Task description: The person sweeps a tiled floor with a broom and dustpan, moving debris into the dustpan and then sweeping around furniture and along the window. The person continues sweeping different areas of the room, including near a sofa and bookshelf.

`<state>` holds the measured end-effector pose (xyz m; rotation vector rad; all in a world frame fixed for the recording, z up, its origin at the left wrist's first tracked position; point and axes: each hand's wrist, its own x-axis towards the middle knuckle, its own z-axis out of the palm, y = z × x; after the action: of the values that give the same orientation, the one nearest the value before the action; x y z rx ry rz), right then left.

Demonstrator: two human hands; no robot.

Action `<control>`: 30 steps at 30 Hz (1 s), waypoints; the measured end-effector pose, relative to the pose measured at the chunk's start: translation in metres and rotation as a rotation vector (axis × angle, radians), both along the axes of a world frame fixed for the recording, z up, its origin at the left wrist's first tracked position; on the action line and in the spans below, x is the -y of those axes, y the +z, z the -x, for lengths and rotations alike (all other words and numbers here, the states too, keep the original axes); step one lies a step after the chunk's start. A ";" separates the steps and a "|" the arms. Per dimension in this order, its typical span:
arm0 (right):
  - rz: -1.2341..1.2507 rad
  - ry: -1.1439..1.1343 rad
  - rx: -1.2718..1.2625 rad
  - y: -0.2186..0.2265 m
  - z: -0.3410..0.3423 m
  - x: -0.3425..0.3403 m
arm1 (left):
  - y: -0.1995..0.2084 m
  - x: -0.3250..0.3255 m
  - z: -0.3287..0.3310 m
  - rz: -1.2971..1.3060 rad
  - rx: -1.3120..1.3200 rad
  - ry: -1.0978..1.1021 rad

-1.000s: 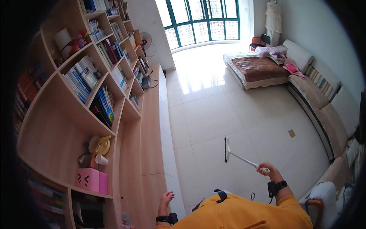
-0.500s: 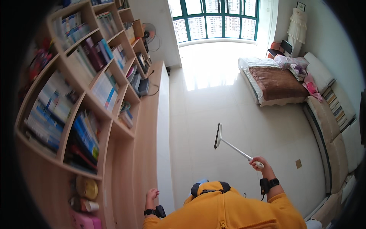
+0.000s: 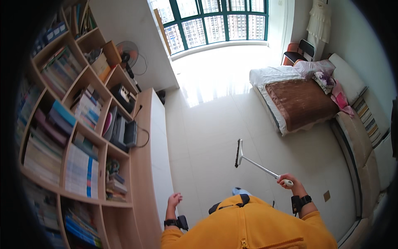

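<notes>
The right hand [image 3: 285, 181], fingers wrapped round the long-handled squeegee [image 3: 260, 167], needs a firm grip for control, while the empty left hand [image 3: 174, 200] has fingers loosely curled.

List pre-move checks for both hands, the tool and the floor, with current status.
1. Grip: right hand wrapped around the long-handled white squeegee with a dark edge: ok.
2. Left hand holding nothing visible: ok.
3. Squeegee head touching the glossy pale tiled floor: cannot tell.
4. Head apart from the low bed with a brown cover: ok.
5. Floor free of loose items: not ok, small flat tan square lies right of the squeegee.
</notes>
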<state>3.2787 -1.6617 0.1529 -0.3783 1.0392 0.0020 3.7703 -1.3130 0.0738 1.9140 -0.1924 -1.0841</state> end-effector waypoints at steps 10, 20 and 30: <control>0.055 0.155 0.082 0.012 -0.232 0.306 | -0.007 0.129 -0.090 -0.148 -0.170 0.432; 0.057 -0.081 0.081 0.009 -0.372 0.504 | 0.003 0.470 -0.350 -0.044 0.023 0.207; 0.150 0.138 -0.067 -0.009 -0.549 0.783 | 0.040 0.847 -0.478 0.232 0.057 0.136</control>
<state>3.8281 -2.4451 0.1437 -0.5893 1.0806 0.0611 4.2485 -2.1599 0.1139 1.7250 -0.2075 -0.8779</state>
